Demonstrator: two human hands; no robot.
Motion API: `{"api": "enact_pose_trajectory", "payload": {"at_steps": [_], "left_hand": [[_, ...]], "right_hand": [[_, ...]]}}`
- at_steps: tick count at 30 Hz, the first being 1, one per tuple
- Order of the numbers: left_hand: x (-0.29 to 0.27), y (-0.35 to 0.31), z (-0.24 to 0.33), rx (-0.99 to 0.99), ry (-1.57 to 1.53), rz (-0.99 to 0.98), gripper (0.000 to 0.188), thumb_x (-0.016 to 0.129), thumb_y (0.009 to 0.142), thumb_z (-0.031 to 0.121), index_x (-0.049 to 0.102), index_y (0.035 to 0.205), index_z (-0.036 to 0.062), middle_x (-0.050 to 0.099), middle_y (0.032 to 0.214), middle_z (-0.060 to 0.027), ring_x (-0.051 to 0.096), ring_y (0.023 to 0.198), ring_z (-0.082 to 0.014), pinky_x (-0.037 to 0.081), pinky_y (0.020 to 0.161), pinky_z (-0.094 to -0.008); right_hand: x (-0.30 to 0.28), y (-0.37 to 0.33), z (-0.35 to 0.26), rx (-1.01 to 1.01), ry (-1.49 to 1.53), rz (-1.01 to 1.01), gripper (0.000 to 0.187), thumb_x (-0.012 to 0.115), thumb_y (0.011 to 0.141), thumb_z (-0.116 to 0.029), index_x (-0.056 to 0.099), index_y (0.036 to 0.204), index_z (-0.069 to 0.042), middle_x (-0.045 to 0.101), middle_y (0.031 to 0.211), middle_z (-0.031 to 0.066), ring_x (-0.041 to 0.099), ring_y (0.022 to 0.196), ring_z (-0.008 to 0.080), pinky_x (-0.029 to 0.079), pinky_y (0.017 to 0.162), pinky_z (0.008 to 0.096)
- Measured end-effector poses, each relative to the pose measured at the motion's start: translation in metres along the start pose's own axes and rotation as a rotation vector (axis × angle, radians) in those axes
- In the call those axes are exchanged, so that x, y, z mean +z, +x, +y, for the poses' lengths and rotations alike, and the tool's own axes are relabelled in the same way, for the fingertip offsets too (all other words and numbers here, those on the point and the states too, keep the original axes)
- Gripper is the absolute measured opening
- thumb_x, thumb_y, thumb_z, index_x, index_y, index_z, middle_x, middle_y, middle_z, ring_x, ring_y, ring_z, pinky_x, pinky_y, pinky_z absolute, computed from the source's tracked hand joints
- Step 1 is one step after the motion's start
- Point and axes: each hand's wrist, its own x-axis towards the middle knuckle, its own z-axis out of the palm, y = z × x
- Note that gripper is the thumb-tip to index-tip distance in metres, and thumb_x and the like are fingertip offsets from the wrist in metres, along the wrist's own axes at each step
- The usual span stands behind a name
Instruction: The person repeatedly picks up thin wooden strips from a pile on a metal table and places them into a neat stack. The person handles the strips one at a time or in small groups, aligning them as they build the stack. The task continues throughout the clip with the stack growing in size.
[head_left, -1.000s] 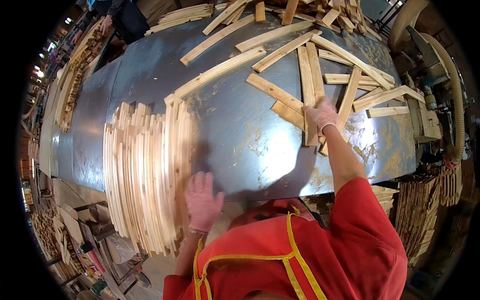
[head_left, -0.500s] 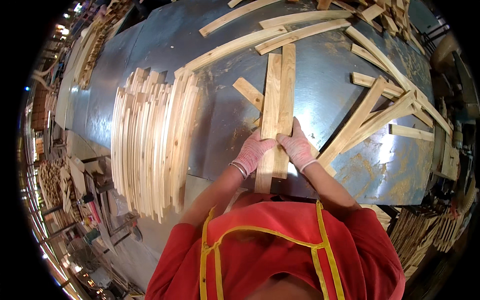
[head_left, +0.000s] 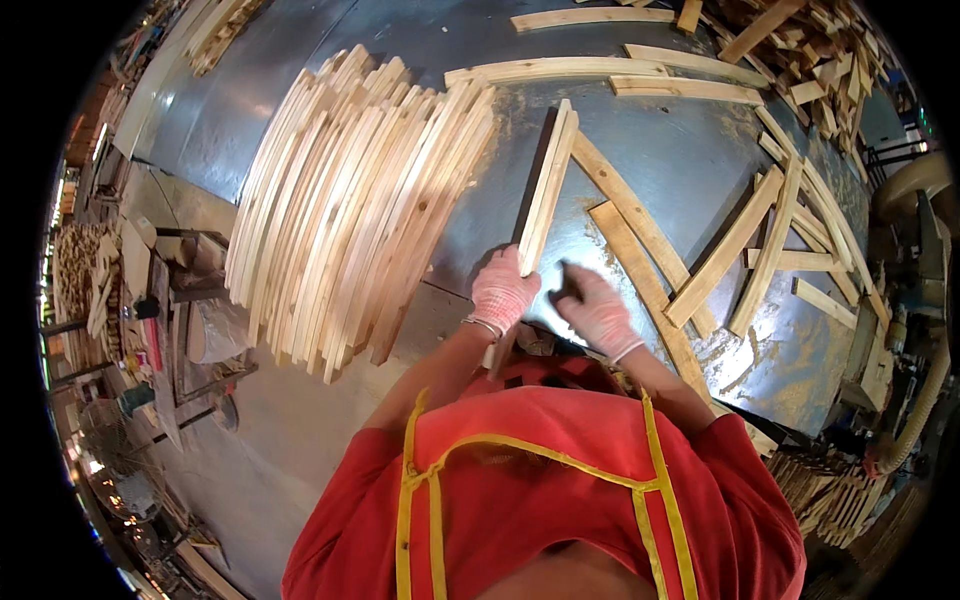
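My left hand (head_left: 503,292), in a pale pinkish work glove, is wrapped round a pair of wooden slats (head_left: 548,195) pressed face to face and standing on edge. Their lower ends pass under the hand toward my red apron. Just right of the slats, my right hand (head_left: 598,312), gloved alike with dark fingertips, holds nothing; its thumb and fingers are apart and slightly blurred. Left of my left hand, a big row of slats (head_left: 370,210) stands packed on edge. Two flat slats (head_left: 640,235) lie slanting beyond my right hand.
More slats (head_left: 745,245) cross one another on the right of the grey metal table (head_left: 480,215). Several long slats (head_left: 555,68) lie along its far side. Wood offcuts (head_left: 825,75) are heaped at the far right. A stand (head_left: 190,330) is on the floor at left.
The two slats that lay flat under both hands now stand on edge together in my left hand. My right hand has let go and moved off right. The view has shifted.
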Motion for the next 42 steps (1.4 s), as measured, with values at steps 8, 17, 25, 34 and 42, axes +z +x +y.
{"api": "enact_pose_trajectory", "payload": {"at_steps": [8,17,25,34,42], "left_hand": [[-0.070,-0.032,-0.099,0.175,0.420,0.299,0.061,0.079,0.080,0.033,0.062,0.135,0.0129,0.056,0.139,-0.0071,0.056,0.126,-0.0299,0.048,0.102,-0.0467],[-0.049,-0.028,-0.084,0.399,0.475,0.351,0.062,0.068,0.093,0.025,0.053,0.153,0.0112,0.055,0.152,-0.0169,0.056,0.137,-0.0346,0.051,0.106,-0.0490],[-0.043,0.007,-0.013,0.033,-0.062,-0.039,0.061,0.067,0.095,0.023,0.052,0.153,0.0103,0.062,0.146,-0.0191,0.064,0.128,-0.0394,0.053,0.107,-0.0481],[-0.066,-0.001,-0.089,0.236,0.621,0.447,0.067,0.076,0.085,0.026,0.053,0.147,0.0170,0.050,0.146,-0.0086,0.046,0.140,-0.0327,0.041,0.110,-0.0537],[-0.062,-0.024,-0.106,0.489,0.666,0.455,0.057,0.066,0.089,0.021,0.055,0.144,0.0131,0.053,0.144,-0.0095,0.047,0.140,-0.0328,0.041,0.113,-0.0541]], "right_hand": [[-0.075,-0.011,0.074,0.337,-0.428,0.286,0.087,0.088,0.083,-0.027,0.048,0.158,-0.010,0.066,0.141,0.0240,0.064,0.131,0.0407,0.051,0.113,0.0451],[-0.069,0.064,-0.005,0.167,0.181,0.243,0.081,0.082,0.088,-0.031,0.051,0.153,0.006,0.074,0.123,0.0258,0.073,0.109,0.0300,0.057,0.095,0.0402],[-0.040,0.129,0.010,-0.089,0.365,0.424,0.085,0.082,0.091,-0.040,0.048,0.155,0.005,0.069,0.131,0.0244,0.069,0.114,0.0351,0.053,0.104,0.0440],[-0.137,0.081,0.072,0.261,-0.554,0.217,0.070,0.083,0.084,-0.042,0.064,0.144,-0.011,0.068,0.131,0.0265,0.067,0.121,0.0455,0.054,0.105,0.0486],[-0.047,0.078,0.000,0.198,0.913,0.271,0.050,0.073,0.102,-0.034,0.066,0.136,0.002,0.074,0.110,0.0082,0.071,0.091,0.0184,0.060,0.082,0.0337]]}}
